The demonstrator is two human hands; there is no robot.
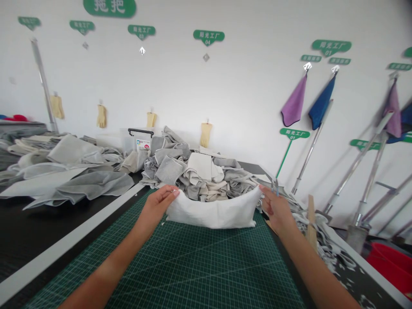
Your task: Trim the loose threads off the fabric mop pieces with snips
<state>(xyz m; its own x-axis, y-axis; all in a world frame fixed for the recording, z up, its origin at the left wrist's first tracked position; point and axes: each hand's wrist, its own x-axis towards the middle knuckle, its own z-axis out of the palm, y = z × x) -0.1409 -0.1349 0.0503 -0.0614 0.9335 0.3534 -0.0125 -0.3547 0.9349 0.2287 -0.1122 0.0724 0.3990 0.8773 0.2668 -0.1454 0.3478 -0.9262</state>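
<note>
A white cloth is stretched between my two hands. Its upper edge sags in the middle and its lower edge hangs at the far part of the green cutting mat. My left hand pinches the upper left corner between thumb and fingers. At the opposite corner, my right hand is closed on the cloth, its fingertips partly hidden. The metal tips of a small cutting tool show just above my right hand; whether that hand touches it I cannot tell.
Behind the cloth rises a heap of grey cloth pieces. More grey cloths lie on the left, near a lidded clear box. Scraps and a wooden strip lie right, with a red bucket beyond.
</note>
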